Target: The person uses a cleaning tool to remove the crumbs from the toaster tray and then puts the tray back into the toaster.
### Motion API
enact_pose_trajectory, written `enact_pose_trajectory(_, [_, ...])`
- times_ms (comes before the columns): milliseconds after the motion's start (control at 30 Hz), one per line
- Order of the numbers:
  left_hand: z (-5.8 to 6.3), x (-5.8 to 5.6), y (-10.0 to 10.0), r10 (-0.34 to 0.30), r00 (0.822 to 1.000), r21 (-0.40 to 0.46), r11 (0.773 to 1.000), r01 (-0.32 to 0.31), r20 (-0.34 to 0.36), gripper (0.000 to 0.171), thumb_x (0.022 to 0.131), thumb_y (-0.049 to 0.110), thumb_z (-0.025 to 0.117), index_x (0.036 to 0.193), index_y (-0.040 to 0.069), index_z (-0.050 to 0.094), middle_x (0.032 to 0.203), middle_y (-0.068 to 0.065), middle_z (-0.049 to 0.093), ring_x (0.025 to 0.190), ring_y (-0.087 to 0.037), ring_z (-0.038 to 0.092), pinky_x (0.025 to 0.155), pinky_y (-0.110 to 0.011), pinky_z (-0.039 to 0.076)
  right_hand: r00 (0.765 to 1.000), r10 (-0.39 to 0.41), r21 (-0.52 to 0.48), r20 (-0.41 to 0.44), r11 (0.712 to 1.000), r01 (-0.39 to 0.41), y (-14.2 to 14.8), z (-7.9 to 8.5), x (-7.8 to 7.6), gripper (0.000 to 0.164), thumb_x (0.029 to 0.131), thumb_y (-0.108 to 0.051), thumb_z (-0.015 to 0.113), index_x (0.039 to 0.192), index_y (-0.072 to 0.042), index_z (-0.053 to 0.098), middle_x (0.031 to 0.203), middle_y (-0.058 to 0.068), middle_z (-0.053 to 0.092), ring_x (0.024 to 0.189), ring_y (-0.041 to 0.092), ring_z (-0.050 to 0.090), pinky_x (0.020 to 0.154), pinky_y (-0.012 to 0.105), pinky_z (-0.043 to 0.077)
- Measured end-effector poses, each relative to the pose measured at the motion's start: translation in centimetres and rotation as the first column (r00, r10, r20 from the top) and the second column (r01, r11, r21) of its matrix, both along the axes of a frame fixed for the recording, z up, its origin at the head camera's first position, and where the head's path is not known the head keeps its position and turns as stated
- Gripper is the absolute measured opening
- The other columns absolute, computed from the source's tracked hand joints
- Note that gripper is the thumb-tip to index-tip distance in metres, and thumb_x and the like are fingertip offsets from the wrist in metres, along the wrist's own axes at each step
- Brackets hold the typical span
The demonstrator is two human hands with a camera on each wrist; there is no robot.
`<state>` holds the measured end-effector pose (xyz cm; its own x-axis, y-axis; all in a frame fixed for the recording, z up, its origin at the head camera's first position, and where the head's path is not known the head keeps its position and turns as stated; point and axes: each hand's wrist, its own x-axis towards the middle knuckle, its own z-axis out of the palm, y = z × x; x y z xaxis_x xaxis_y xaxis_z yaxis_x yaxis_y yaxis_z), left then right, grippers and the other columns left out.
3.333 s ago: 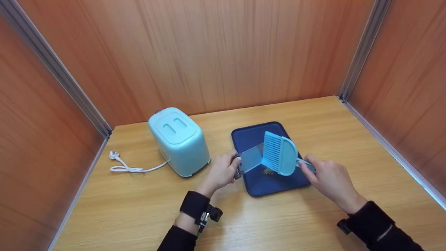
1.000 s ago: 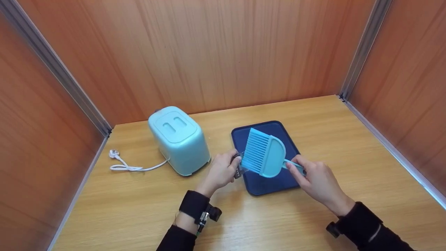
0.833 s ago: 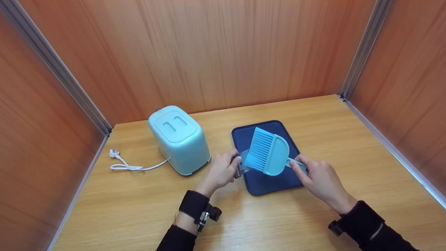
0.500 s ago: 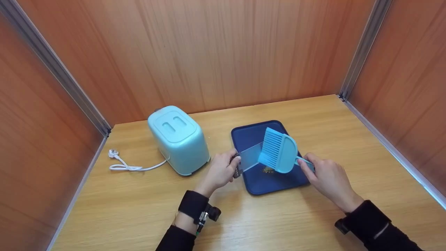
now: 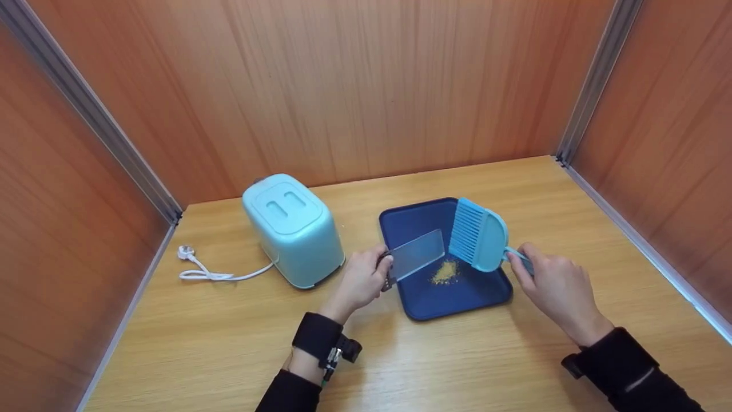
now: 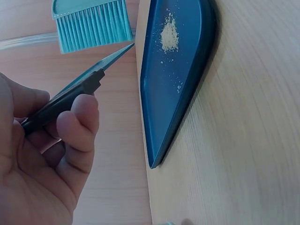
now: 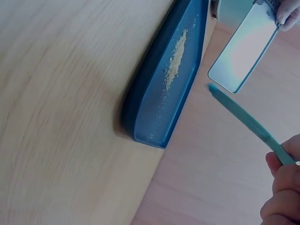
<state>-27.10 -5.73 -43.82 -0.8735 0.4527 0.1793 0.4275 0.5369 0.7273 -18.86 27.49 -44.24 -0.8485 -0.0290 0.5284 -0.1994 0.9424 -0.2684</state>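
My left hand (image 5: 363, 277) grips the dark end of a flat metal crumb tray (image 5: 416, 253), held tilted above a dark blue tray (image 5: 407, 224). To its right, my right hand (image 5: 557, 292) holds a light blue hand brush (image 5: 486, 240) by the handle, bristles toward the metal plate. A small gap shows between bristles (image 6: 96, 28) and plate. A pile of yellowish crumbs (image 5: 445, 273) lies on the blue tray below, with finer bits scattered round it. In the right wrist view the brush (image 7: 246, 117) appears edge-on, near the plate's end.
A light blue toaster (image 5: 297, 229) with a lid on top stands left of the blue tray. Its white cord and plug (image 5: 187, 253) lie on the wooden table (image 5: 240, 343). Wood-grain panels (image 5: 372, 86) enclose the back and both sides.
The brush swept left across the metal plate, then moved back right and up, off its end. The crumb pile now shows fully. My left hand has hardly moved.
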Motion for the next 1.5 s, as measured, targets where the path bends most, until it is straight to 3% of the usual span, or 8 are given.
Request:
enact_pose_trajectory(167, [0.1, 0.0, 0.1, 0.006, 1.000, -0.011, 1.000, -0.006, 0.002, 0.022, 0.113, 0.015, 0.051, 0.094, 0.009, 0.060, 0.068, 0.003, 0.057, 0.047, -0.008, 0.055, 0.048, -0.023, 0.045, 0.998, 0.068, -0.114, 0.001, 0.991, -0.068, -0.9, 0.3, 0.6, 0.015, 0.104, -0.018, 0.072, 0.095, -0.005, 0.071, 0.059, -0.007, 0.046, 0.048, 0.004, 0.038, 0.046, 0.020, 0.029])
enact_pose_trajectory(333, [0.2, 0.0, 0.2, 0.004, 1.000, -0.032, 0.999, -0.003, 0.006, 0.021, 0.113, 0.017, 0.050, 0.095, 0.010, 0.059, 0.071, 0.001, 0.059, 0.051, -0.011, 0.058, 0.051, -0.025, 0.047, 0.983, 0.170, -0.232, 0.062, 0.961, -0.152, -2.5, 0.4, 1.3, 0.016, 0.105, -0.018, 0.071, 0.090, -0.011, 0.070, 0.062, -0.010, 0.049, 0.051, 0.001, 0.041, 0.048, 0.019, 0.032])
enact_pose_trajectory(500, [0.4, 0.1, 0.3, -0.006, 1.000, -0.047, 0.999, 0.005, -0.014, 0.020, 0.114, 0.018, 0.050, 0.096, 0.011, 0.059, 0.072, 0.001, 0.060, 0.052, -0.010, 0.058, 0.053, -0.026, 0.048, 0.972, 0.219, -0.216, 0.087, 0.957, -0.196, -3.5, 0.1, 1.6, 0.017, 0.105, -0.020, 0.072, 0.089, -0.015, 0.069, 0.060, -0.014, 0.046, 0.048, -0.001, 0.036, 0.048, 0.018, 0.028])
enact_pose_trajectory(767, [0.6, 0.1, 0.4, -0.021, 1.000, -0.041, 0.999, 0.020, -0.020, 0.020, 0.114, 0.017, 0.049, 0.096, 0.011, 0.058, 0.073, 0.002, 0.059, 0.054, -0.010, 0.058, 0.054, -0.026, 0.049, 0.978, 0.130, -0.142, 0.163, 0.984, -0.107, -2.9, -0.1, 1.3, 0.019, 0.107, -0.026, 0.069, 0.094, -0.012, 0.069, 0.059, -0.010, 0.044, 0.046, 0.003, 0.038, 0.048, 0.018, 0.027])
enact_pose_trajectory(1000, [0.5, 0.0, 0.4, -0.027, 0.999, -0.037, 0.999, 0.026, -0.030, 0.022, 0.114, 0.017, 0.050, 0.094, 0.011, 0.057, 0.071, 0.003, 0.056, 0.053, -0.009, 0.057, 0.053, -0.026, 0.050, 0.987, 0.050, -0.047, 0.150, 0.998, -0.043, -1.7, -0.5, 0.9, 0.022, 0.108, -0.027, 0.067, 0.101, -0.006, 0.071, 0.058, -0.007, 0.043, 0.046, 0.007, 0.037, 0.048, 0.020, 0.026])
enact_pose_trajectory(1267, [0.5, 0.1, 0.3, -0.019, 0.997, -0.060, 0.998, 0.014, -0.080, 0.022, 0.113, 0.017, 0.052, 0.092, 0.010, 0.056, 0.069, 0.005, 0.053, 0.057, -0.009, 0.055, 0.057, -0.026, 0.045, 0.998, -0.025, 0.023, 0.057, 0.999, 0.024, -0.5, -0.8, 0.6, 0.023, 0.106, -0.025, 0.068, 0.100, -0.003, 0.070, 0.057, -0.006, 0.040, 0.045, 0.009, 0.033, 0.046, 0.022, 0.021])
enact_pose_trajectory(1500, [0.5, 0.3, 0.1, 0.002, 0.992, -0.094, 0.996, -0.014, -0.126, 0.021, 0.112, 0.017, 0.053, 0.092, 0.011, 0.056, 0.071, 0.006, 0.052, 0.065, -0.011, 0.055, 0.061, -0.028, 0.043, 0.994, 0.002, 0.017, -0.105, 1.000, 0.000, -0.1, -1.1, 0.6, 0.017, 0.101, -0.018, 0.076, 0.095, -0.004, 0.069, 0.056, -0.009, 0.032, 0.044, 0.004, 0.024, 0.045, 0.021, 0.018])
